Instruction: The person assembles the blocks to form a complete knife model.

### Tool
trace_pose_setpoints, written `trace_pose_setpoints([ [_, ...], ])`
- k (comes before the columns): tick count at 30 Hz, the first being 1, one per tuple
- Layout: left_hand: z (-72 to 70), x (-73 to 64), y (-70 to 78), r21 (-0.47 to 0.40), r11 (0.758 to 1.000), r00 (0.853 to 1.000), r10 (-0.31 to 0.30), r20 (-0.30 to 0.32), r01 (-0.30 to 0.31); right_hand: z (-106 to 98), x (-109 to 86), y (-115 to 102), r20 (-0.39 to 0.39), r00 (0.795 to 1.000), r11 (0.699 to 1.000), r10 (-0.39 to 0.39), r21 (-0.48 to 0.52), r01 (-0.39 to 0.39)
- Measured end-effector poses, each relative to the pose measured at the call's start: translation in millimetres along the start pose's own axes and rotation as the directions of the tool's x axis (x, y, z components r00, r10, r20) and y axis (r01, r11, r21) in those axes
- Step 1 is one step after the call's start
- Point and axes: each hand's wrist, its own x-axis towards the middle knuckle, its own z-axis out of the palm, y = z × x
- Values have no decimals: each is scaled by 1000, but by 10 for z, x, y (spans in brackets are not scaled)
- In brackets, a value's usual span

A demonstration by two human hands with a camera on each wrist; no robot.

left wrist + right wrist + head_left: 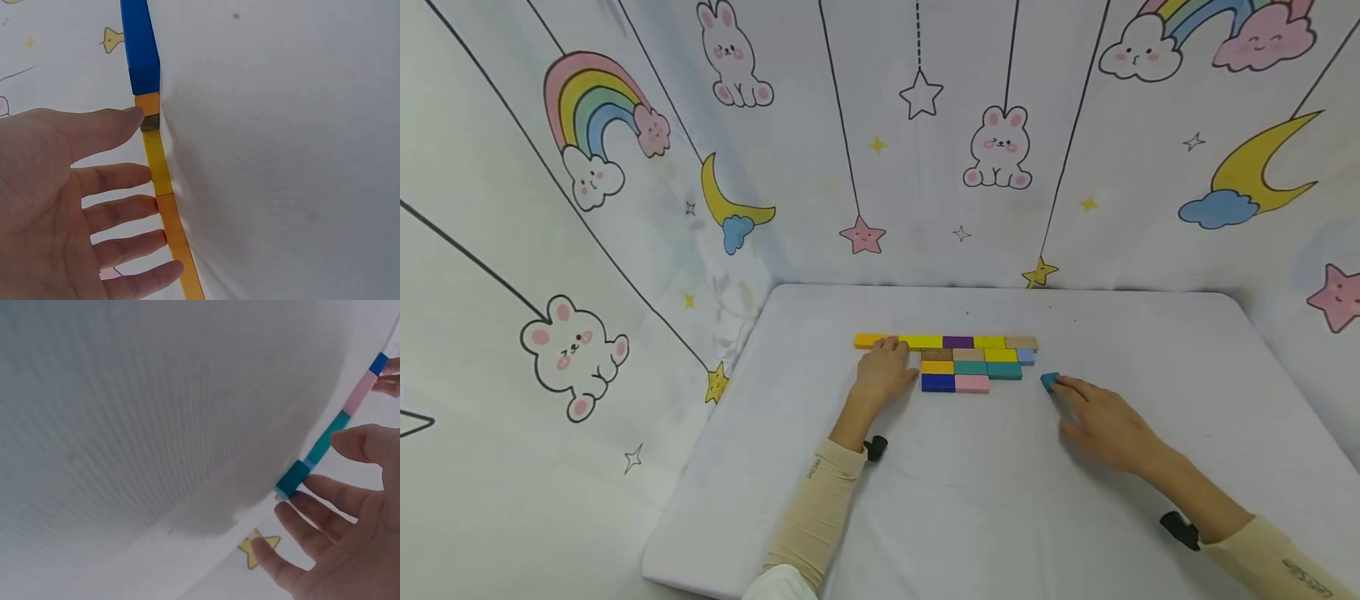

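Note:
Colored flat blocks lie side by side in several rows on the white table. My left hand (886,371) reaches over the left end of the back row, its fingertips at an orange block (868,341) and a yellow block (925,342). In the left wrist view, the fingers are spread along the blocks, the thumb near a small orange block (148,104). The front row has a blue block (937,383) and a pink block (972,384). To the right of the rows, the extended fingers of my right hand (1108,425) touch a separate teal block (1048,382); the thumb stands apart from it.
A purple block (958,342) sits mid back row; a light blue block (1026,357) ends the second row. The white-covered table (1000,508) meets walls hung with printed cloth (917,183) at the back and sides. Both wrists wear small black cameras.

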Motion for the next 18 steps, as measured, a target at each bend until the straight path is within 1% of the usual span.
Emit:
trace_pose_setpoints([
  [4,-12,-2,9,-7,1000,1000,-6,7,6,0,-9,2,-5,1000,1000,-18,-17,18],
  [10,-18,-5,13,-10,1000,1000,-4,-1,3,10,-30,-6,-10,1000,1000,-26,-18,25],
  [14,-19,-10,15,-10,1000,1000,-9,3,9,22,-43,-31,1,1000,1000,-20,-13,20],
  [18,-22,-19,18,-13,1000,1000,-11,7,11,6,-57,-99,19,1000,1000,-4,-10,4],
])
